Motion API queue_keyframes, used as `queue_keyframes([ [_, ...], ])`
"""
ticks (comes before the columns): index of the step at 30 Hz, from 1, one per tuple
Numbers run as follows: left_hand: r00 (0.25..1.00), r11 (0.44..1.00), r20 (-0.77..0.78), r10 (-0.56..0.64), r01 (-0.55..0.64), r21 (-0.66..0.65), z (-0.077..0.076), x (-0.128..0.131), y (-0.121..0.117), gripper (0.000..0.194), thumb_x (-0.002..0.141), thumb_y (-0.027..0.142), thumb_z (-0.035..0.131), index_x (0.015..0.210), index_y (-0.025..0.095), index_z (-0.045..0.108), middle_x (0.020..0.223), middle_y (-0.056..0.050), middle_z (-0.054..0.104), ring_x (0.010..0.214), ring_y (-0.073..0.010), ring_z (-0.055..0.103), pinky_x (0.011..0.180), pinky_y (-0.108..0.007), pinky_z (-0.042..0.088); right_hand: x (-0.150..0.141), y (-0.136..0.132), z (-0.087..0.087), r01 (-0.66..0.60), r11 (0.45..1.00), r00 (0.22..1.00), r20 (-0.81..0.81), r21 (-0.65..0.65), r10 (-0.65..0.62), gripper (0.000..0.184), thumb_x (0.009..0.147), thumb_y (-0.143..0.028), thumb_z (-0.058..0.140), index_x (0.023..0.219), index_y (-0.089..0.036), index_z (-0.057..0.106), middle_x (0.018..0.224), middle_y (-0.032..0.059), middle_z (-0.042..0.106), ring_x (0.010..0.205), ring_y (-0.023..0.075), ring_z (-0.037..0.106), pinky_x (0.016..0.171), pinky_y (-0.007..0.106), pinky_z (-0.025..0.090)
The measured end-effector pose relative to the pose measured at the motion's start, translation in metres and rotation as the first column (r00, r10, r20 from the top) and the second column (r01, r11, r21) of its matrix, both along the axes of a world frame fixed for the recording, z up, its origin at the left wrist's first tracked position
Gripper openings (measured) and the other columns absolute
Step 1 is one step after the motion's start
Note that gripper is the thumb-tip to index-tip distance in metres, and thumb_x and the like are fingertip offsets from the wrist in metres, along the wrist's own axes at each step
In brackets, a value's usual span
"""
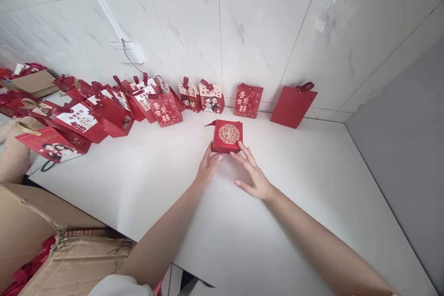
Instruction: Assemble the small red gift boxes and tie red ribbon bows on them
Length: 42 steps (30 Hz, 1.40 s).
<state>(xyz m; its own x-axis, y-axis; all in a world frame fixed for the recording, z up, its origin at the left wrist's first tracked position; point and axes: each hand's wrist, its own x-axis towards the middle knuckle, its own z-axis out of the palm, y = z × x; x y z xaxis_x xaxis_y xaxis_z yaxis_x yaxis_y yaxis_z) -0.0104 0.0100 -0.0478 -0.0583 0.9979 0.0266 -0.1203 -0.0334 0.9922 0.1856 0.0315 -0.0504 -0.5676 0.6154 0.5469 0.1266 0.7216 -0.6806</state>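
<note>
Tiled wall (256, 18): pale with grey veins, a socket (126, 52) on it toward the left.
Counter (305, 166): white and smooth, running along the foot of the wall.
Red box (227, 136): near the middle of the counter, between two hands, gold design facing up, a dark ribbon (210, 124) poking out at the back left corner.
Left hand (207, 169): fingers at the box's left side near the front, thumb apart from them by the front edge.
Right hand (258, 180): fingers spread, two tips at the front right corner, thumb well apart; I can't tell how firmly either hand presses.
Feel: seems to be folded card, so probably light, stiff along the edges, easy to dent on the flat faces, a little slippery where it shines.
Best hold: I'd take the left and right sides near the folded corners, gently, leaving the ribbon free.
Gift bags (113, 118): crowded at the left, with a plain red bag (294, 106) standing farther right by the wall.
Carton (79, 263): lower left, flaps up.
Another person's arm (15, 152): far left, beside the bags.
</note>
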Motion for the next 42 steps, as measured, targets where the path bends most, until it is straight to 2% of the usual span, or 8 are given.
queue_keyframes([
  [4, 0.978, 0.991, 0.207, -0.005, 0.033, -0.129, 0.002, -0.003, 0.005, 0.070, 0.085, 0.071, 0.040, 0.132, 0.022, 0.052, 0.138, -0.014, 0.054, 0.125, -0.0308, 0.053, 0.104, -0.049, 0.043, -0.003, -0.001, -0.003, -0.064, 0.995, 0.996, 0.067, 0.075, 0.059, 0.077, 0.082, -0.045, 0.064, 0.149, -0.032, 0.030, 0.160, 0.0029, 0.022, 0.148, 0.0351, 0.011, 0.118, 0.062, 0.005],
  [7, 0.970, 0.980, 0.230, 0.084, -0.039, -0.194, 0.005, -0.005, 0.007, 0.068, 0.086, 0.069, 0.041, 0.134, 0.022, 0.047, 0.139, -0.015, 0.053, 0.122, -0.0306, 0.055, 0.100, -0.049, 0.047, -0.003, -0.003, -0.003, -0.097, 0.994, 0.995, 0.018, 0.041, 0.096, 0.067, 0.081, -0.044, 0.065, 0.143, -0.032, 0.041, 0.152, 0.0048, 0.038, 0.146, 0.0344, 0.020, 0.117, 0.059, 0.018],
  [10, 0.959, 0.975, 0.216, 0.182, -0.147, -0.167, 0.006, -0.004, 0.006, 0.072, 0.084, 0.060, 0.056, 0.144, 0.030, 0.030, 0.147, -0.011, 0.043, 0.121, -0.0287, 0.056, 0.098, -0.048, 0.049, -0.002, -0.003, -0.006, 0.008, 0.991, 0.985, -0.168, -0.136, -0.031, 0.055, 0.085, -0.048, 0.059, 0.136, -0.033, 0.045, 0.147, 0.0072, 0.043, 0.140, 0.0321, 0.034, 0.112, 0.055, 0.032],
  [12, 0.961, 0.984, 0.228, 0.158, -0.132, -0.122, 0.005, -0.002, 0.005, 0.078, 0.083, 0.057, 0.059, 0.147, 0.036, 0.020, 0.151, -0.008, 0.037, 0.125, -0.0287, 0.053, 0.098, -0.049, 0.049, -0.001, 0.001, -0.009, 0.030, 0.946, 0.954, -0.274, -0.323, -0.123, 0.057, 0.089, -0.052, 0.053, 0.140, -0.033, 0.038, 0.153, 0.0064, 0.033, 0.140, 0.0301, 0.033, 0.112, 0.054, 0.034],
  [15, 0.976, 0.997, 0.215, 0.037, -0.020, -0.081, 0.002, 0.002, 0.002, 0.079, 0.084, 0.060, 0.056, 0.149, 0.041, 0.015, 0.154, -0.005, 0.032, 0.133, -0.0301, 0.044, 0.099, -0.050, 0.047, -0.001, 0.010, -0.013, -0.138, 0.845, 0.939, -0.339, -0.517, -0.054, 0.068, 0.090, -0.059, 0.046, 0.149, -0.037, 0.020, 0.160, 0.0020, 0.020, 0.142, 0.0286, 0.031, 0.113, 0.055, 0.032],
  [17, 0.987, 0.996, 0.156, -0.048, 0.059, -0.069, -0.001, 0.005, 0.001, 0.076, 0.085, 0.062, 0.052, 0.149, 0.042, 0.017, 0.156, -0.003, 0.028, 0.137, -0.0316, 0.039, 0.100, -0.050, 0.047, -0.002, 0.016, -0.014, -0.231, 0.792, 0.936, -0.352, -0.565, 0.022, 0.076, 0.087, -0.061, 0.049, 0.151, -0.038, 0.014, 0.159, 0.0017, 0.024, 0.140, 0.0284, 0.036, 0.111, 0.054, 0.035],
  [23, 0.978, 0.979, 0.089, -0.188, 0.194, -0.070, -0.006, 0.006, 0.004, 0.070, 0.086, 0.071, 0.035, 0.149, 0.041, 0.023, 0.157, -0.003, 0.028, 0.134, -0.0342, 0.042, 0.095, -0.049, 0.049, -0.002, 0.024, -0.016, -0.252, 0.751, 0.903, -0.427, -0.610, -0.044, 0.077, 0.084, -0.056, 0.057, 0.149, -0.033, 0.024, 0.150, 0.0054, 0.040, 0.136, 0.0292, 0.042, 0.110, 0.053, 0.036],
  [42, 0.974, 0.970, 0.021, -0.226, 0.227, -0.092, -0.013, -0.002, 0.010, 0.073, 0.087, 0.063, 0.045, 0.151, 0.041, 0.015, 0.152, -0.006, 0.037, 0.120, -0.0311, 0.055, 0.092, -0.048, 0.049, 0.000, 0.025, -0.020, -0.310, 0.698, 0.860, -0.504, -0.646, -0.084, 0.071, 0.086, -0.040, 0.058, 0.149, -0.032, 0.027, 0.145, 0.0049, 0.047, 0.133, 0.0273, 0.043, 0.110, 0.051, 0.036],
])
